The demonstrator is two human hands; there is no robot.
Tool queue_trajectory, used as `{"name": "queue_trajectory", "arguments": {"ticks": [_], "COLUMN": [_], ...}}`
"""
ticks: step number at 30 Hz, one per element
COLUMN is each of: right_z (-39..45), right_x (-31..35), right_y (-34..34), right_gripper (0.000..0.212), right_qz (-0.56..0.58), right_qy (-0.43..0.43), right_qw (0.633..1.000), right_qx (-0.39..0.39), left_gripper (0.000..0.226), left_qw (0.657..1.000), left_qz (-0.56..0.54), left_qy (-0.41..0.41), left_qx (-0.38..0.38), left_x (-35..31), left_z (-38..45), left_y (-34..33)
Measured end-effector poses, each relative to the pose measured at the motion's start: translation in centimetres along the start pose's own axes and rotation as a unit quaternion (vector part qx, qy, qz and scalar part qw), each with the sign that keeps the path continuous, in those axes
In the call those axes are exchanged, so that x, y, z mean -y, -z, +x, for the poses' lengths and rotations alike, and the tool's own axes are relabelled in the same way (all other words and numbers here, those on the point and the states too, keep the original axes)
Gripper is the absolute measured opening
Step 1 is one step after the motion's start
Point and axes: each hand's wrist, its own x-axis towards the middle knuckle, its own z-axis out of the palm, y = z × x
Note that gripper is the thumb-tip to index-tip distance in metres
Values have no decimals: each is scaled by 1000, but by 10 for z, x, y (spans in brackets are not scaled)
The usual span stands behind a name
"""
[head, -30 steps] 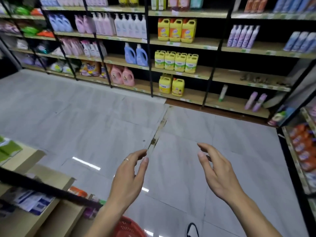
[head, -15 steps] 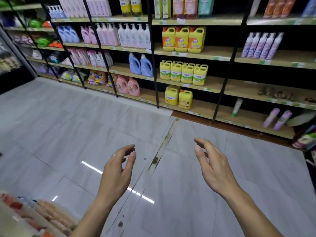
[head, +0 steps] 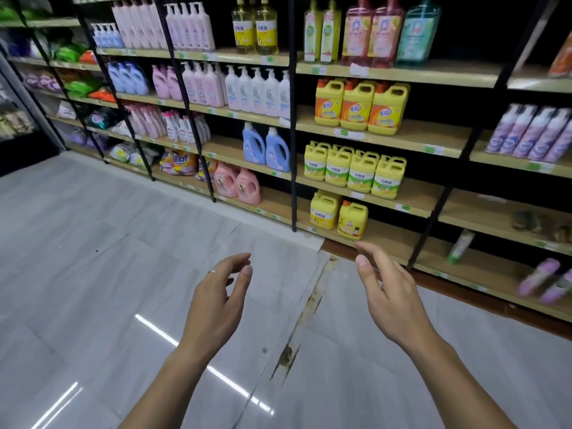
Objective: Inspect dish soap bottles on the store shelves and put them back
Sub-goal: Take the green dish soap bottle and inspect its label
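Note:
Yellow dish soap jugs fill the middle shelf bay: three with orange labels (head: 359,108) on an upper shelf, several with green labels (head: 356,170) below, and two (head: 339,215) on the lowest shelf. Taller clear soap bottles (head: 255,26) stand on the top shelf. My left hand (head: 216,301) and my right hand (head: 390,298) are held out over the floor in front of the bay. Both are empty, with fingers loosely spread. My right hand's fingertips reach just short of the lowest shelf's edge (head: 387,255).
Pink and blue detergent jugs (head: 266,148) and white pump bottles (head: 257,91) fill the bays to the left. Purple bottles (head: 532,133) stand on the right bay, with a few lying on its lowest shelf (head: 541,277). Grey tiled floor (head: 108,258) stretches to the left.
The shelves have come much closer and larger in view. The near shelf unit and red basket have dropped out of sight. Both hands stay empty and outstretched.

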Motion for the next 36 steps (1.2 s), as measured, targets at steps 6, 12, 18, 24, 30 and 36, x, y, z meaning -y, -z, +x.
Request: {"name": "queue_trajectory", "arguments": {"ticks": [6, 12, 18, 24, 30, 36], "right_z": [124, 249, 403, 553, 664, 770], "right_x": [13, 1, -20, -15, -14, -31], "right_y": [-39, -87, -136, -171, -213, -255], "right_gripper": [49, 56, 51, 55, 51, 49], "right_qz": [-3, 5, 5, 28, 27, -4], "right_qy": [11, 27, 62, 82, 88, 67], "right_qw": [1000, 999, 998, 996, 995, 998], "right_qx": [-27, -26, -14, 8, 22, -11], "left_gripper": [45, 34, 28, 29, 31, 27], "left_qw": [999, 998, 998, 996, 996, 998], "left_qz": [18, 34, 46, 57, 43, 14], "left_qy": [-43, -43, -30, -24, -33, -62], "left_qx": [12, 6, -17, -60, -64, -19], "left_x": [8, 35, 65, 72, 92, 137], "left_z": [137, 259, 395, 526, 641, 775], "left_y": [12, 4, -12, -15, -20, -33]}}
